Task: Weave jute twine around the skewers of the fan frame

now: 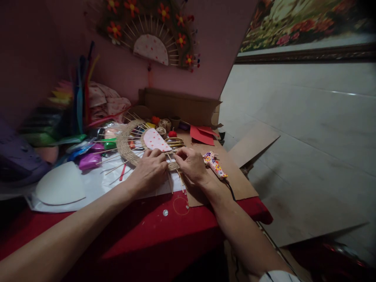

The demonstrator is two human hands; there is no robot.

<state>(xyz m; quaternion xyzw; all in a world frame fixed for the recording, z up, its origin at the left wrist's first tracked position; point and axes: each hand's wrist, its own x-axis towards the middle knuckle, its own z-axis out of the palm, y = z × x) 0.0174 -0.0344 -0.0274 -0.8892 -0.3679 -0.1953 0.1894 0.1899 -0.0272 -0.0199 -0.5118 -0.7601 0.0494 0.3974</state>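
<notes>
A fan-shaped craft lies on the table, with thin wooden sticks spreading out from a white half circle with pink-red dots point(155, 140). A wide twine-covered arc point(125, 145) runs across the sticks. My left hand point(151, 166) is closed, its curled fingers gripping the craft at its near edge beside the half circle. Just to the right, my right hand point(190, 162) is closed in a pinch by the end of the arc; what lies between its fingertips is hidden. Several sticks poke out below both hands toward me.
A flower-patterned glue gun point(216, 165) with a black cord rests on a brown cardboard sheet point(241, 184). Red paper point(202, 135) and twine balls point(164, 124) lie behind. At left are colourful packets point(89, 160) and a white half-round piece point(60, 184). A similar fan point(151, 49) hangs on the wall.
</notes>
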